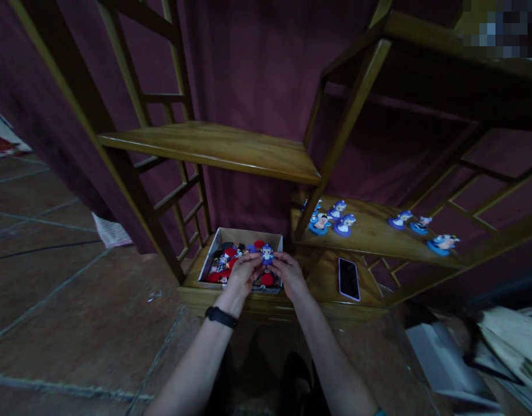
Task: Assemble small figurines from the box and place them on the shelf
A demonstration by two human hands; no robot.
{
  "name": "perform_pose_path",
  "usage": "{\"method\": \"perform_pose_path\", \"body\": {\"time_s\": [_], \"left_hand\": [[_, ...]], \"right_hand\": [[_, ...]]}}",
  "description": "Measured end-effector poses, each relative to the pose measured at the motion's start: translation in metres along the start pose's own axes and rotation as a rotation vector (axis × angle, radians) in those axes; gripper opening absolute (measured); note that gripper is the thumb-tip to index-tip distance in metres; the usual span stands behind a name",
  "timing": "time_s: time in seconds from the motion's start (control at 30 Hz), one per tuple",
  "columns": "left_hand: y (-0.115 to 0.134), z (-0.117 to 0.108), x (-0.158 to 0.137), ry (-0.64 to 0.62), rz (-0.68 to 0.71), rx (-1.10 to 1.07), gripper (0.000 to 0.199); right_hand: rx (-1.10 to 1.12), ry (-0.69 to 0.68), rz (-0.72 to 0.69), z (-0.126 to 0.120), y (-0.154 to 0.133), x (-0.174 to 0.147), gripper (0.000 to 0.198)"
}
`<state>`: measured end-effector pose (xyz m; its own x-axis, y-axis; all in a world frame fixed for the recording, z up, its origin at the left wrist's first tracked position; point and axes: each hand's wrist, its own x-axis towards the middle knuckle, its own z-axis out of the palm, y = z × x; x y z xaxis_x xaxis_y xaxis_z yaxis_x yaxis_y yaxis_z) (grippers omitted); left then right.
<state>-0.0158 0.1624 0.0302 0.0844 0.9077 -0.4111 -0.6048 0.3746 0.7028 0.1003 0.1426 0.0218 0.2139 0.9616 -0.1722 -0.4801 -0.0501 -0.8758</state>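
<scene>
Between the fingertips of both hands is a small purple-and-blue figurine [266, 253], upright over the front right part of an open cardboard box [272, 237]. My left hand [245, 273] grips it from the left, its fingers closed. From the right, my right hand [289, 273] pinches the same figurine. Several more figurines [222, 263] lie jumbled in the box, many with round red bases. The box stands on the low wooden shelf of a display rack.
On the shelf to the right stand several purple figurines [344, 225] and blue-based ones [442, 244]. A phone [348, 279] lies on the lower board. An upper shelf [214, 147] juts out above the box, beside a wooden post [344, 138]. A white box [448, 358] sits on the floor.
</scene>
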Motion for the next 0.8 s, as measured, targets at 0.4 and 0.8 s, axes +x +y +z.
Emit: {"method": "perform_pose_path", "body": {"time_s": [0.4,0.8], "left_hand": [[0.0002,-0.0059,0.005,-0.039,-0.053,-0.041,0.013],[-0.004,-0.0064,0.0001,-0.044,0.135,0.039,0.034]], "right_hand": [[-0.077,-0.007,0.031,0.0023,-0.0026,-0.0015,0.025],[-0.282,-0.083,-0.065,0.0057,-0.0027,-0.0032,0.032]]}}
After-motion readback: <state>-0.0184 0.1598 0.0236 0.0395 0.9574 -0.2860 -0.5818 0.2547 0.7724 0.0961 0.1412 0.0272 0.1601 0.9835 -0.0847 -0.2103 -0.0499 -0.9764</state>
